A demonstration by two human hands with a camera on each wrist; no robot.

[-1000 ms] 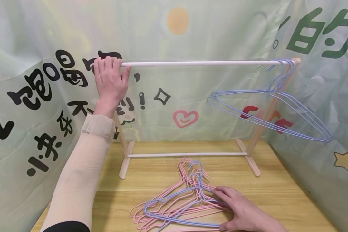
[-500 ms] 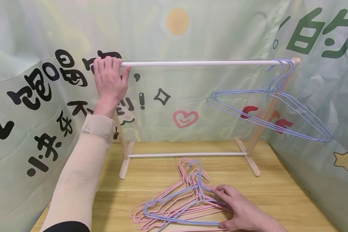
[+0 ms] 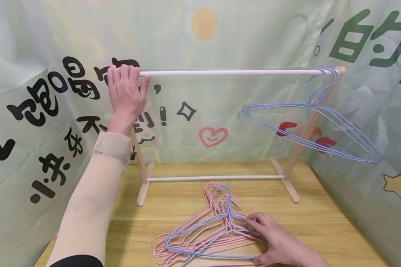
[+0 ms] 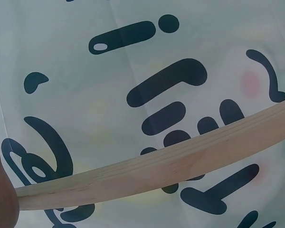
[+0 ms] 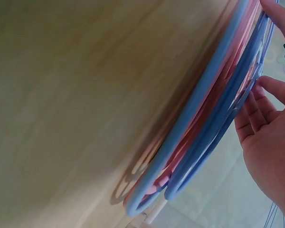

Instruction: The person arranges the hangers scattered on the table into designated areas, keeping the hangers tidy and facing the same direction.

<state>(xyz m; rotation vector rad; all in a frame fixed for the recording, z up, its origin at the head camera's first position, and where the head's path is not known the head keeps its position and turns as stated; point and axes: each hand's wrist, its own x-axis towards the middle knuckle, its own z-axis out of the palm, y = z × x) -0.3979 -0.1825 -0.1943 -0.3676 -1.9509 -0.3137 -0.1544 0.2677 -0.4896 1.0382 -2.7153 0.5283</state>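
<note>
At the upper left of the frame, your left hand has its fingers clamped over the left end of the white top rail. Below it, the wooden left post slopes down toward the worktop. At lower centre, pink hangers lie overlapping, with blue hangers on top. Just beside, your right hand curls thumb and fingers round the right end of the blue ones; how many it grips is unclear. At upper right, hung hangers, also blue, dangle from the rail beside the right post.
</note>
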